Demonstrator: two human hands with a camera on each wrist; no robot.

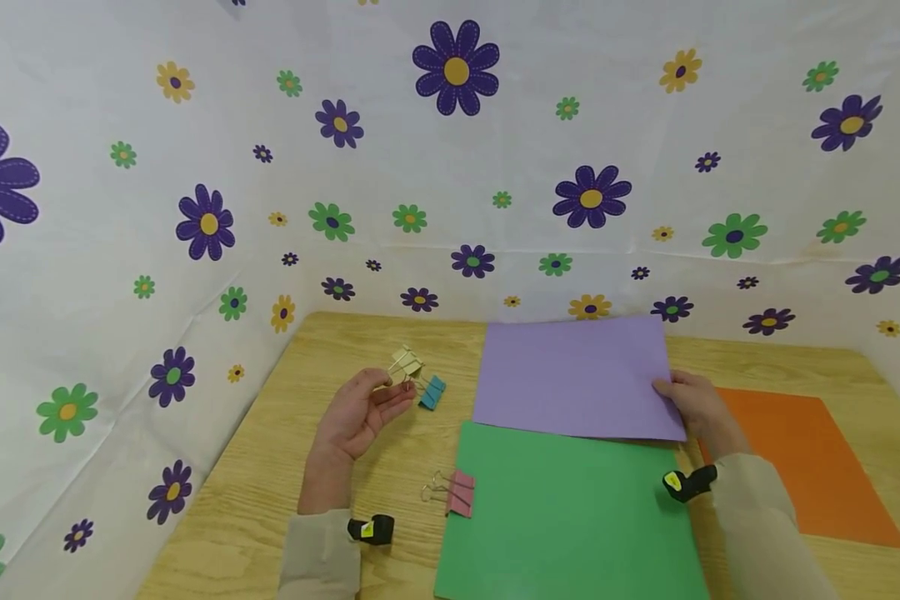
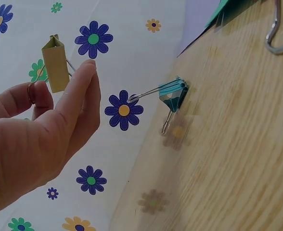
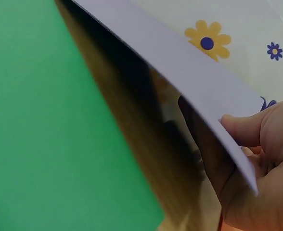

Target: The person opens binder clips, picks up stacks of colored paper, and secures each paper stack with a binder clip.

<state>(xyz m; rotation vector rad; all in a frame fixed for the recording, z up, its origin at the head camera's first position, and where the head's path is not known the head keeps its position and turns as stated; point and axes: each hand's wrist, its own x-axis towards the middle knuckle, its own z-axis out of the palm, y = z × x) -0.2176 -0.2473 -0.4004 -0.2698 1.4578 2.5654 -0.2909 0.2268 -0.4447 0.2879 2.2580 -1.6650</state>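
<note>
My left hand holds a yellow binder clip by its wire handles, raised above the table. In the left wrist view the clip's yellow body stands upright over the fingertips. A blue binder clip lies on the table just right of that hand. My right hand pinches the right edge of a purple sheet, thumb on top and fingers beneath. The right wrist view shows this edge lifted off the table. In front of it lies a green sheet, with a pink binder clip at its left edge.
An orange sheet lies on the wooden table to the right, partly behind my right forearm. A white flower-print cloth stands along the back and left sides of the table.
</note>
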